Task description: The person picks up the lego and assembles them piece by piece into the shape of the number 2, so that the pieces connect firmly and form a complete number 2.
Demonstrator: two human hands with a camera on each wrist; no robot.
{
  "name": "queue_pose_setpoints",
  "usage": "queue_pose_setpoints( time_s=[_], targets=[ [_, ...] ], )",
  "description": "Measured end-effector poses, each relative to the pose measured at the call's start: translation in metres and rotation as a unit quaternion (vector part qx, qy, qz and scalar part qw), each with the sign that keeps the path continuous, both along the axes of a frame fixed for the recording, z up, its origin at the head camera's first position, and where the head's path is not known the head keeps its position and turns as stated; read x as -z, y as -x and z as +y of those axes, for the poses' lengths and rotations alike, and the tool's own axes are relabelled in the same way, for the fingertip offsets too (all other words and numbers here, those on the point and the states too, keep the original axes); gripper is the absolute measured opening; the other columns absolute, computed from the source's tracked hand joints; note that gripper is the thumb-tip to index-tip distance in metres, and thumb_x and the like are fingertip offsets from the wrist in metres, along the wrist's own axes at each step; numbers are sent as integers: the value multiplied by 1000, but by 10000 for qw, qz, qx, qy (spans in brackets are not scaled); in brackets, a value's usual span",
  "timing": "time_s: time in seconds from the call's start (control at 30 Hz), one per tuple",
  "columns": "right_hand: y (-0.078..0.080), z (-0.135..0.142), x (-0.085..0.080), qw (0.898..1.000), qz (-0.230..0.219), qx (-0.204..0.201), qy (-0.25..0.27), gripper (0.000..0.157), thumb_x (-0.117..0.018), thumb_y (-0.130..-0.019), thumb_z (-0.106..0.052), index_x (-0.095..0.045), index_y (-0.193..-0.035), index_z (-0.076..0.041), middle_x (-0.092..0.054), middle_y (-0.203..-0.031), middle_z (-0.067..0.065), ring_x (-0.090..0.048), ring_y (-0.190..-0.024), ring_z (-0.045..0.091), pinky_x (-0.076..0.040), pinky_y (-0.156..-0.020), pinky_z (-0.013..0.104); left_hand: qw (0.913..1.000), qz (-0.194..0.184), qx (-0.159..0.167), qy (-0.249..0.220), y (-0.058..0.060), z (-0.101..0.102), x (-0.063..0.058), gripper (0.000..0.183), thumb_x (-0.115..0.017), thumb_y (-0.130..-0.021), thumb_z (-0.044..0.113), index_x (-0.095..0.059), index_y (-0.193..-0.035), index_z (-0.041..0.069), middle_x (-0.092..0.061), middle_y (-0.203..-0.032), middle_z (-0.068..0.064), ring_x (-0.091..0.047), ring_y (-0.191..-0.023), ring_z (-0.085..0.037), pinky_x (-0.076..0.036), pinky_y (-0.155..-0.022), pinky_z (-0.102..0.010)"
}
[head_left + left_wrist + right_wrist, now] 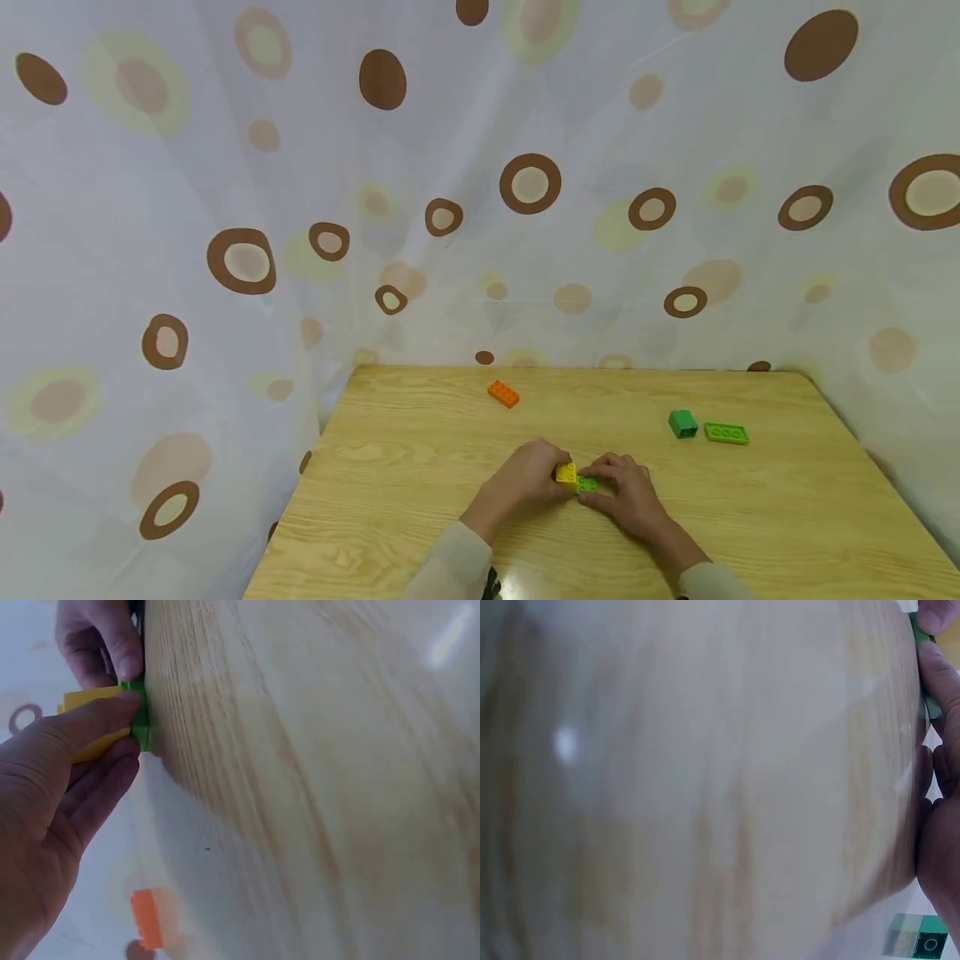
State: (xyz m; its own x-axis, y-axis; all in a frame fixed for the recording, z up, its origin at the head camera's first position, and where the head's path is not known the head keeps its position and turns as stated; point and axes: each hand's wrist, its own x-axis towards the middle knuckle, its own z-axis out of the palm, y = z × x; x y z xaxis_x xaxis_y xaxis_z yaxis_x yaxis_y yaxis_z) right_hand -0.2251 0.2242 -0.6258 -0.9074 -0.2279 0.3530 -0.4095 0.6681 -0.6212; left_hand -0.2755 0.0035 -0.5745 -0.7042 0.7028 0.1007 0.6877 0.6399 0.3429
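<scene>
A yellow toy brick [566,474] with studs on top stands upright near the middle of a table, touching a lime-green studded brick [588,484] that lies low on the wood. Seen from the left wrist, the yellow one sits over part of the green; whether their studs are fully locked cannot be told.

The left hand [527,475] pinches the yellow brick by its sides, thumb reaching down to the green. The right hand [626,495] holds the green brick's free end narrowly between thumb and fingers, several studs showing between.

Both look like hard moulded plastic: probably light, stiff, not easily broken, a little slick on the flat sides. Opposite side walls seem the best hold, leaving studs and underside free.

Farther back, well apart, lies an orange studded brick [503,394]. Toward the right rest a dark green brick [683,423] and, just beside it, a light green plate [727,433], hollow side up. The wood-grain table [405,450] meets a pale curtain [585,117] printed with brown rings.
</scene>
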Motion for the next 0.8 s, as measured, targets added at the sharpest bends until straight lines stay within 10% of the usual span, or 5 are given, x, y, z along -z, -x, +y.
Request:
queue_pose_setpoints(
  time_s=[0.13, 0.57, 0.8],
  targets=[
    [-1, -2, 4, 9999, -69, -12, -76, 32, -93, -81, -33, -82, -110, -25, -68, -107, -13, -55, -98, 12, -38, -88, 44, 9992, -359, -19, -186, -1, -4, 3, 17, -88, -87, 25, -77, -100, 19, -58, -74, 16, -45, -63, 1, -39, -55, -13],
    [-1, 2, -3, 9999, 121, -19, -109, 34, -93, -80, -30, -82, -111, -21, -69, -107, -11, -57, -98, 15, -39, -88, 46, 9971, 653, 233, 325, -5, 6, -4, 17, -85, -92, 32, -76, -97, 19, -60, -73, 16, -46, -62, 2, -36, -56, -12],
    [-1, 0, -4, 9999, -7, 43, -101, 33, -93, -81, -30, -82, -111, -20, -69, -106, -11, -58, -99, 17, -40, -89, 47, 9998, 57, 23, -211, -3, 0, 2, 17, -87, -90, 27, -77, -99, 18, -59, -74, 16, -46, -63, 2, -39, -58, -12]
  ],
)
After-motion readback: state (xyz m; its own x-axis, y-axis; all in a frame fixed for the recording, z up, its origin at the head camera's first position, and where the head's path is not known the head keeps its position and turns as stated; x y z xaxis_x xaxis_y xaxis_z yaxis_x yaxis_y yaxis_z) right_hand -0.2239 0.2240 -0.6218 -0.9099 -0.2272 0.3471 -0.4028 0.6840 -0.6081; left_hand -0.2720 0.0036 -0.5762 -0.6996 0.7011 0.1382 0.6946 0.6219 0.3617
